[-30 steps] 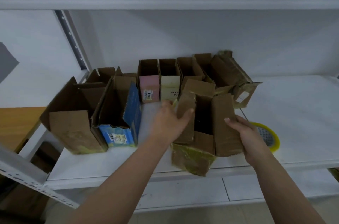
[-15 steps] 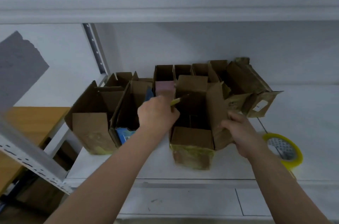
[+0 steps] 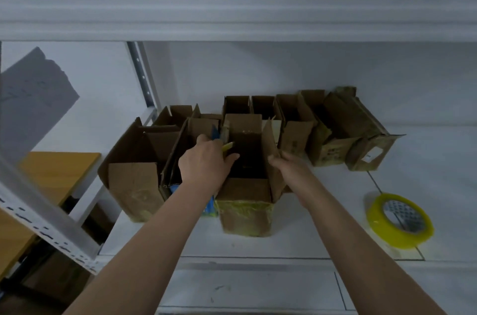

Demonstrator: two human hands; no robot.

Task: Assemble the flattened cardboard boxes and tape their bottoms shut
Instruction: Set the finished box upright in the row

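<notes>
A brown cardboard box [image 3: 245,214] with yellow tape round its lower part stands upright on the white shelf [image 3: 322,232], its top flaps open. My left hand [image 3: 206,162] grips the box's left flap, thumb inside the opening. My right hand [image 3: 291,167] holds the right flap from outside. A roll of yellow tape [image 3: 398,220] lies on the shelf to the right, apart from both hands.
Several other open cardboard boxes stand in rows behind and to the left, one large box [image 3: 134,172] at far left and a blue-printed one [image 3: 180,159] beside it. A white upright post [image 3: 142,74] and shelf brace [image 3: 44,227] sit left. Another shelf overhangs above.
The box went from tilted over the shelf's front edge to upright on the shelf, pushed back beside the other boxes. Both hands moved with it, staying on its flaps.
</notes>
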